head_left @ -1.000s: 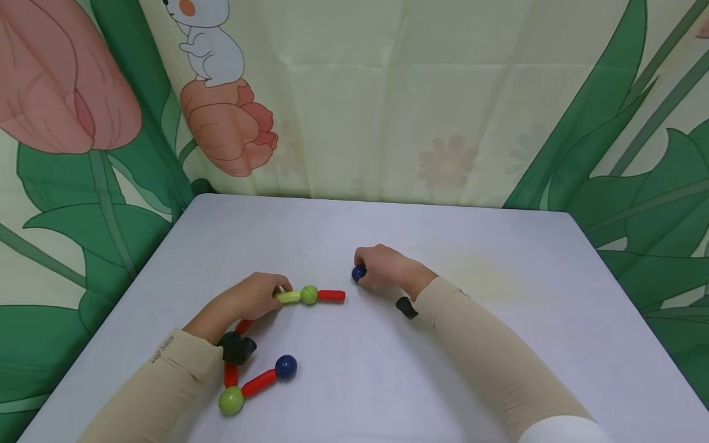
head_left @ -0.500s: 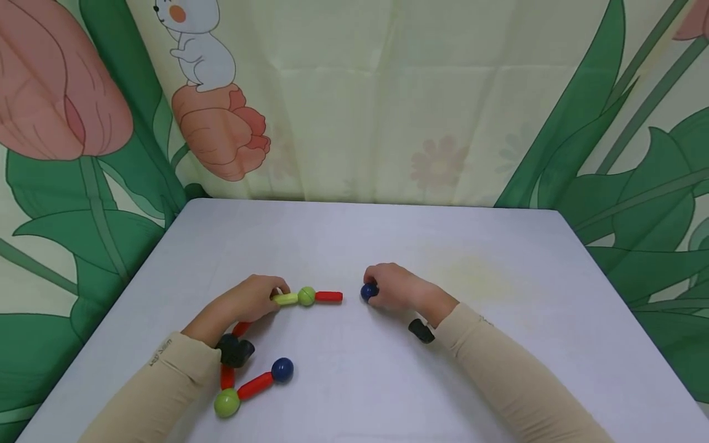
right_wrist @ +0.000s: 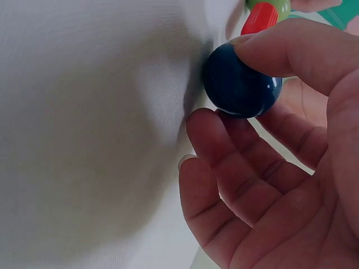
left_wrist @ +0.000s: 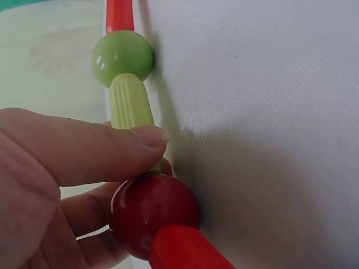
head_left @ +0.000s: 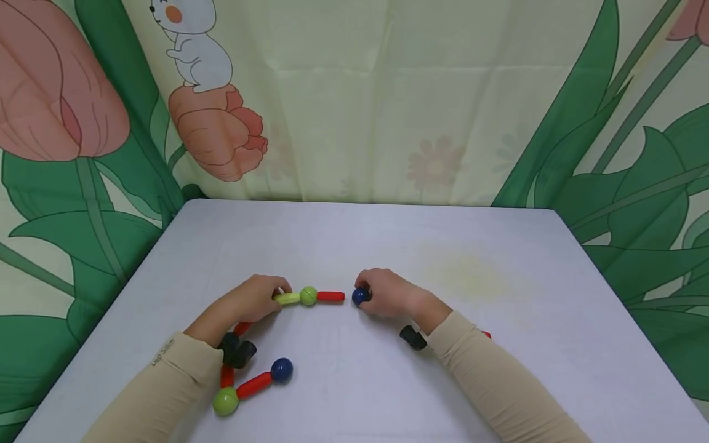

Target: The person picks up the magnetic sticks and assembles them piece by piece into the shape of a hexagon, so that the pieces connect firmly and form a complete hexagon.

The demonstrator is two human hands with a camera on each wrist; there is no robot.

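My left hand (head_left: pixel 252 301) pinches a yellow-green rod (left_wrist: pixel 130 103) between thumb and fingers. One end of this rod joins a green ball (head_left: pixel 308 296), the other a dark red ball (left_wrist: pixel 154 210). From the green ball a red rod (head_left: pixel 331 296) points right, its tip free. Just past that tip, my right hand (head_left: pixel 390 292) holds a dark blue ball (right_wrist: pixel 238 81) by thumb and fingers. A small gap shows between ball and rod in the head view. The dark red ball is hidden there behind the left hand.
Nearer the front, the chain continues through red rods (head_left: pixel 255 385) and another green ball (head_left: pixel 226 402) to a second blue ball (head_left: pixel 282 370). The left wrist and its camera cover part of it. A red piece (head_left: pixel 487 335) peeks out behind the right sleeve on the white table (head_left: pixel 354 394).
My right hand has brought the blue ball toward the front, then left, closer to the red rod's tip. A red piece now shows behind the right sleeve. The left hand keeps its hold.
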